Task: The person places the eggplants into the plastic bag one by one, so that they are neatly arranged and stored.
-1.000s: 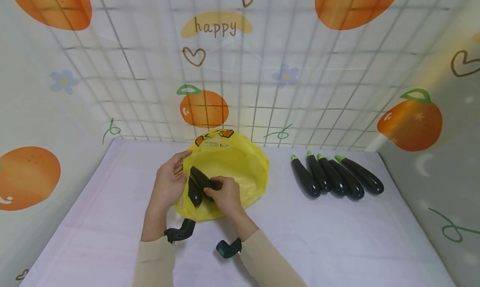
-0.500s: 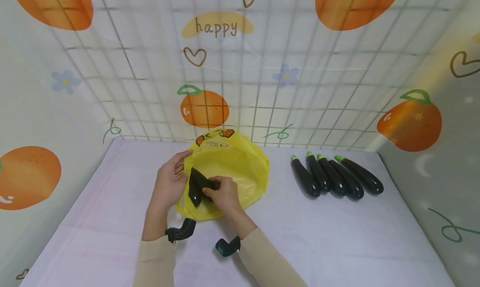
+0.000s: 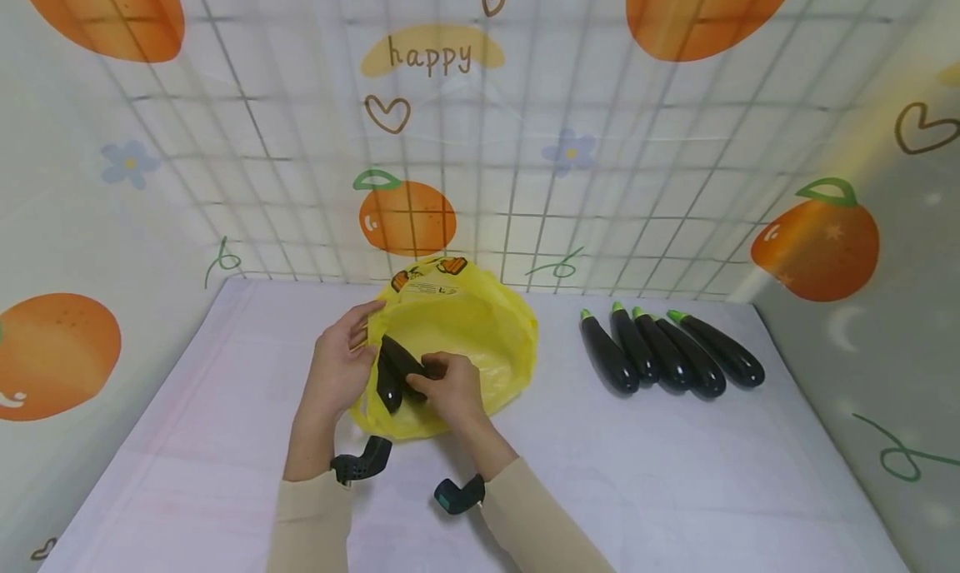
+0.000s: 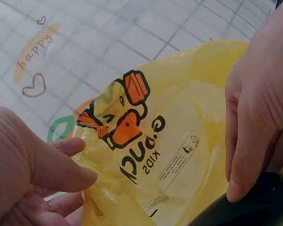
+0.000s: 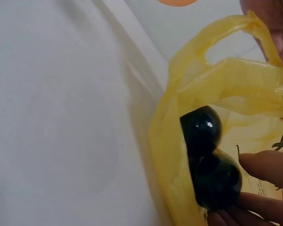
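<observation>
A yellow plastic bag (image 3: 480,331) lies with its mouth toward me in the head view. Inside it, at the left, two dark eggplants rest side by side; the nearer-to-middle eggplant (image 3: 401,359) is partly covered by my right hand (image 3: 454,392), whose thumb and fingers hold its rounded end. The other eggplant (image 3: 387,387) lies against the bag's left side. My left hand (image 3: 342,361) pinches the bag's left edge between thumb and fingers, as the left wrist view also shows. Both rounded eggplant ends (image 5: 203,129) show in the right wrist view.
Several more eggplants (image 3: 611,355) with green stem ends lie in a row at the right of the white-covered table (image 3: 637,481). Behind the table stands a wire grid (image 3: 517,181) under a printed sheet. Similar sheets hang at both sides.
Inside the bag the two eggplants lie slightly closer together than a second ago. My hands have stayed almost still.
</observation>
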A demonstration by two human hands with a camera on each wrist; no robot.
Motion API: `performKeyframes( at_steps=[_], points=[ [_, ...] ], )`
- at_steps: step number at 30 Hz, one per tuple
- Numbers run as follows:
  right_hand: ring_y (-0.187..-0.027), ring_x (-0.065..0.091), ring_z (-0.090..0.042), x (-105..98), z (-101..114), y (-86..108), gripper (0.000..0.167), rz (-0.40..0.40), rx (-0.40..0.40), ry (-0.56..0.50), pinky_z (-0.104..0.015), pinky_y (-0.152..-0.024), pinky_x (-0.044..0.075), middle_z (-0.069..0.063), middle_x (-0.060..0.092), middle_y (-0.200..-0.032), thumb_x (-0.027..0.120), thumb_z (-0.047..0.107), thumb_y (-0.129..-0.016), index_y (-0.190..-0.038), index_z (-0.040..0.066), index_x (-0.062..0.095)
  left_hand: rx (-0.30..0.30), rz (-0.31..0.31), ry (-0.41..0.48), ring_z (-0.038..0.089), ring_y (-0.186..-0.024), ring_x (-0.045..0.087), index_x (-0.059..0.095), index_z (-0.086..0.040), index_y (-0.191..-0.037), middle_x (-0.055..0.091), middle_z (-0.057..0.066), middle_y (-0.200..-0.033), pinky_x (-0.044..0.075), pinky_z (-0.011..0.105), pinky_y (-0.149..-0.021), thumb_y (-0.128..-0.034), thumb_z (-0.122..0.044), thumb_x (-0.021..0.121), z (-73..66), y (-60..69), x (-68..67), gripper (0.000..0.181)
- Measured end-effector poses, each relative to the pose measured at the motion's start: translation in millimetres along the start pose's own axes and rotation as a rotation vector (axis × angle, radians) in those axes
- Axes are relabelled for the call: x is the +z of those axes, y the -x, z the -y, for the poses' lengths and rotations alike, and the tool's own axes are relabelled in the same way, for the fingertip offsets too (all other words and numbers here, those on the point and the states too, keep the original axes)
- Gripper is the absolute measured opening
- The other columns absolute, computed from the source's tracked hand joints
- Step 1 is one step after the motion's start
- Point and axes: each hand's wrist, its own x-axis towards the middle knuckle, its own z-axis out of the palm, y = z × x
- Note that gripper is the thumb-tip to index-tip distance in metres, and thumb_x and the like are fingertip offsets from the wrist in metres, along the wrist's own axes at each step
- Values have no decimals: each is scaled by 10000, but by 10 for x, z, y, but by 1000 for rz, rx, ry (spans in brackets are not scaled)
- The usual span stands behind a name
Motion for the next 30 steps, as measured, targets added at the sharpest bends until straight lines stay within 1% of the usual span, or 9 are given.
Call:
performKeyframes(
  at_steps=[3,7,14,19,24,30],
  points=[
    [-1129,712,-338,-52,-2,28,423,-11,-19,-11,-439,-965,598,-196,728,-1232,816,137,-919,-1276,-63,708,-9,2,4,338,-1386,549,563,-179,-1511,554,114,-1529,476,522,-1124,-977,140,550,8,0,4,623],
    [-1155,703,-365,-137,27,64,414,-37,-68,-28,-446,-977,593,-216,722,-1250,812,126,-914,-1268,-64,713,-19,0,10,324,-1372,565,564,-180,-1509,566,108,-1519,486,510,-1117,-977,139,545,22,-8,7,621],
    [-1196,684,-335,-287,212,143,398,-92,-72,-55,-432,-1033,559,-178,715,-1284,827,114,-908,-1271,-13,727,-19,3,15,314,-1370,570,556,-166,-1515,568,100,-1519,484,497,-1122,-984,124,538,27,-23,7,606],
    [-1193,686,-350,-425,309,213,394,-138,-104,-65,-427,-1027,563,-139,727,-1255,844,113,-895,-1260,10,735,-9,0,30,307,-1361,574,564,-160,-1507,573,100,-1508,496,478,-1113,-973,144,524,21,-14,5,616],
    [-1185,691,-341,-588,349,254,415,-177,-131,-81,-433,-1028,563,-128,730,-1260,849,106,-889,-1276,14,731,-6,-4,35,301,-1348,586,571,-156,-1500,584,102,-1495,504,473,-1103,-969,149,523,18,-13,12,615],
    [-1189,690,-286,-807,385,309,414,-231,-123,-99,-429,-1044,555,-108,727,-1271,849,102,-890,-1282,41,731,-14,-3,32,298,-1351,586,568,-163,-1503,578,99,-1503,509,470,-1097,-970,153,518,25,-15,14,621]
  ],
)
